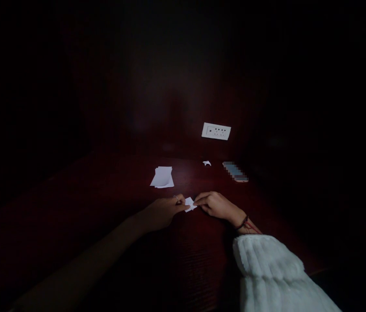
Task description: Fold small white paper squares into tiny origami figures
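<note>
A small piece of folded white paper (189,203) lies between my two hands, just above or on the dark red table. My left hand (165,211), with a ring on one finger, pinches the paper's left edge between thumb and fingers. From the right, my right hand (215,205) grips the opposite edge with its fingertips. Its wrist carries a dark and red string bracelet (247,224). Beyond my left hand sits a loose stack of white paper sheets (162,177).
A small folded white paper shape (206,163) rests near the wall. To its right lies a phone (235,172) with a blurred screen. A white power socket (216,131) is set in the wall behind the table (121,186). The surroundings are very dark.
</note>
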A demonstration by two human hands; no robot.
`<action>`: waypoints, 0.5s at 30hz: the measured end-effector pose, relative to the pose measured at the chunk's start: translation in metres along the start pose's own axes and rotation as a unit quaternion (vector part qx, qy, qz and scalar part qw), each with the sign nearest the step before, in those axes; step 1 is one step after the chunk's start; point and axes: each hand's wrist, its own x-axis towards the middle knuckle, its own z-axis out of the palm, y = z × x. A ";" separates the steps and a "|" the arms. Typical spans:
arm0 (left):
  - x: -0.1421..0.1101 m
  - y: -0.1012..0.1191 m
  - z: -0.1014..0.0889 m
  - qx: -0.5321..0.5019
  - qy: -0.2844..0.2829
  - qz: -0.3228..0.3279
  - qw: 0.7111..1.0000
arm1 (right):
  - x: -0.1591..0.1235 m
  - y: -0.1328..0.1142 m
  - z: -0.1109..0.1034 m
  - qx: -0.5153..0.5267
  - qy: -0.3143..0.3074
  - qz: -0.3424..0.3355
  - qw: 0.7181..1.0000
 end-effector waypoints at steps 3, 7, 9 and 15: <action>0.001 -0.001 0.002 -0.010 0.003 -0.005 1.000 | -0.001 -0.001 0.000 0.004 0.006 0.000 1.000; 0.002 0.000 0.001 -0.024 0.014 -0.011 1.000 | -0.001 -0.003 -0.001 0.006 0.006 -0.005 1.000; 0.004 0.000 0.001 -0.022 0.016 -0.012 1.000 | 0.000 -0.003 -0.001 0.005 0.005 -0.004 1.000; 0.005 0.003 -0.001 -0.003 0.007 -0.017 1.000 | 0.002 -0.001 -0.001 0.005 0.001 -0.004 1.000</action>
